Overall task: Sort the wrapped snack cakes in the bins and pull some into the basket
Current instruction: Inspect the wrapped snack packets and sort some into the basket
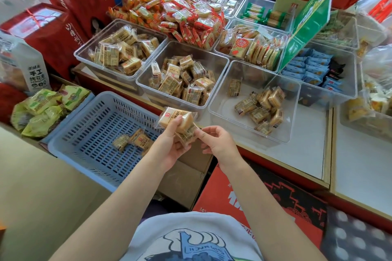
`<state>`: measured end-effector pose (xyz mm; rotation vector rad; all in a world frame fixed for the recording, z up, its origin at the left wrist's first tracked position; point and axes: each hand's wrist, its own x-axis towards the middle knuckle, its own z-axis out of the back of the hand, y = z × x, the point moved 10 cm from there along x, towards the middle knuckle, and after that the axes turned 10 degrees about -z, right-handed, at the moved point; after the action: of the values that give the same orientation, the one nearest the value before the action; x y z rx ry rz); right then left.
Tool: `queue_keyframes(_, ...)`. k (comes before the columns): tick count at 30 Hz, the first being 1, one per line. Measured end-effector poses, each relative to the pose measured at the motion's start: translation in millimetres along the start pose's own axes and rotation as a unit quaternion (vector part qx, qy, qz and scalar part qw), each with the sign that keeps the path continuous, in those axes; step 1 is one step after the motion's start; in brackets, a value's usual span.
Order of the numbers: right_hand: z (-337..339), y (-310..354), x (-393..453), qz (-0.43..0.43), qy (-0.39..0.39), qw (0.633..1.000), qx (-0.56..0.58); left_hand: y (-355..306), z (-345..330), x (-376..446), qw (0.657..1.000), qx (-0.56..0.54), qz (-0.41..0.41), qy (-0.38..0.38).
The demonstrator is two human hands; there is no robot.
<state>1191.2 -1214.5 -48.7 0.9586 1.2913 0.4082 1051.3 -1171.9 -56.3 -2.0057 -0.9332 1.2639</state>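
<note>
Above the basket (70, 144), both hands grip snack cakes (177, 122).

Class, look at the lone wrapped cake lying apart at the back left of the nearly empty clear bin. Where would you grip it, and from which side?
Grip the lone cake across its two long sides, coming from above: it lies flat, clear of the bin wall and the cake pile.

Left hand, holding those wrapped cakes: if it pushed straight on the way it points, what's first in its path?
Probably the near wall of the middle clear bin, just beyond the left hand and its wrapped cakes; depth is hard to judge.
</note>
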Motion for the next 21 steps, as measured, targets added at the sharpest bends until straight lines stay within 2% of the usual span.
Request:
queue_keyframes(4, -3, -2, 1, 0.006, 0.009, 0.998, 0.059, 0, 1, -2, 0.999, -0.037, -0.007, -0.001)
queue_keyframes(11, 5, -3, 5, 0.024, -0.020, 0.993, 0.114, -1, -3, -1, 0.997, -0.072, -0.024, 0.025)
queue_keyframes(21, 6, -11, 19, 0.015, -0.023, 0.996, 0.085, 8, 13, 9, 0.997, -0.070, -0.020, 0.010)
